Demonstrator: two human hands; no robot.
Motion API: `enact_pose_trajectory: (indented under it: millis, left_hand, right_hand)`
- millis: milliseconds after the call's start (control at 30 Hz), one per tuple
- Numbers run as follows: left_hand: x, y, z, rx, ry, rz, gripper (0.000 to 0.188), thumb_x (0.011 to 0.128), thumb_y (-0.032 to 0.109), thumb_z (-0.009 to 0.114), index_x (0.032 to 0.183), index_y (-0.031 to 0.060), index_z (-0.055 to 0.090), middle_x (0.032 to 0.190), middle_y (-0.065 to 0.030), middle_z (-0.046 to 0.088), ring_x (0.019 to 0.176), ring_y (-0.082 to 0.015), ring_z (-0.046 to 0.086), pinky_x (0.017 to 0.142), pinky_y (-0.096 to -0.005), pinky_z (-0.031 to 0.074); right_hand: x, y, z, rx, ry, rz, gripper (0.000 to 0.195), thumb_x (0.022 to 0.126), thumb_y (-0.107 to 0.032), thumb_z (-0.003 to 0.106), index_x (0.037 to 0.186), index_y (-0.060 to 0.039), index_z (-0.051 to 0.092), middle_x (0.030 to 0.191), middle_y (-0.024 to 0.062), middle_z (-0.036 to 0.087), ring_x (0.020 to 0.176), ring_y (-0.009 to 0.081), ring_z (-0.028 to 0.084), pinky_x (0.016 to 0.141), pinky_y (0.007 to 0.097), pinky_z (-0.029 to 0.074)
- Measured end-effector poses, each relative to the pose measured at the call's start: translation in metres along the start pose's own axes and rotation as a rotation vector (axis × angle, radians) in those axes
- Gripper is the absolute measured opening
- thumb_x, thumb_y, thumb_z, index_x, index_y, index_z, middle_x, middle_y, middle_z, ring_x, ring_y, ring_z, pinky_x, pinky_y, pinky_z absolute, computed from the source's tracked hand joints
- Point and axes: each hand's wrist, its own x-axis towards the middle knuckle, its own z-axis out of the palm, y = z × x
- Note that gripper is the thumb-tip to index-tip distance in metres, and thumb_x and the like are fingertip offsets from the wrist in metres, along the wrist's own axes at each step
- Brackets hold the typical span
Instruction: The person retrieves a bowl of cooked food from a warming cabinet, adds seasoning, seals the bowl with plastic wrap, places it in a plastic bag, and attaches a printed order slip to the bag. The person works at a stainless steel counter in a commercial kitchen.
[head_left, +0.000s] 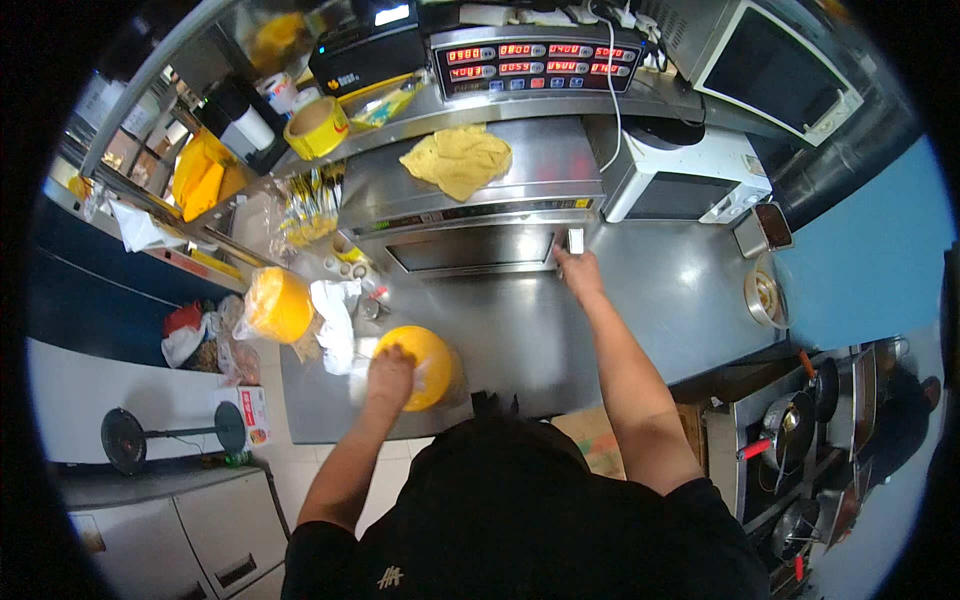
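My left hand lies over the left part of a yellow round container near the counter's front edge. Its fingers touch the container's top, and whether they grip it is unclear. Clear plastic film shows on the container's side. My right hand reaches to the right edge of the door of a stainless steel countertop oven. Beside its fingertips is a small bright white rectangular piece. Whether the fingers close around a handle there cannot be made out. The oven door looks closed.
Left on the steel counter stand plastic-wrapped yellow containers and white paper. A yellow cloth lies atop the oven. Right are a white microwave, a metal container, a clear bowl and a stove with pans.
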Motion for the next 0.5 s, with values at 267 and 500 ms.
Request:
enact_pose_trajectory:
  millis: [267, 500]
  left_hand:
    - [-0.028, 0.003, -0.067, -0.187, -0.367, -0.232, 0.061, 0.078, 0.027, 0.058, 0.136, 0.0143, 0.048, 0.14, -0.0127, 0.046, 0.129, -0.0299, 0.043, 0.105, -0.0492, 0.033]
    - [-0.039, 0.082, -0.109, -1.787, 0.254, -0.231, 0.067, 0.093, 0.022, 0.062, 0.148, 0.0033, 0.029, 0.147, -0.0189, 0.038, 0.137, -0.0289, 0.034, 0.109, -0.0362, 0.032]
  right_hand:
    - [-0.195, 0.043, -0.016, -0.142, -0.367, -0.376, 0.036, 0.087, -0.026, 0.068, 0.114, -0.0041, 0.061, 0.098, 0.0205, 0.068, 0.086, 0.0344, 0.066, 0.078, 0.0408, 0.052]
    - [-0.21, 0.026, -0.051, -0.318, -0.841, -0.028, 0.037, 0.087, -0.025, 0.067, 0.116, -0.003, 0.061, 0.109, 0.0194, 0.066, 0.096, 0.0345, 0.065, 0.086, 0.0416, 0.052]
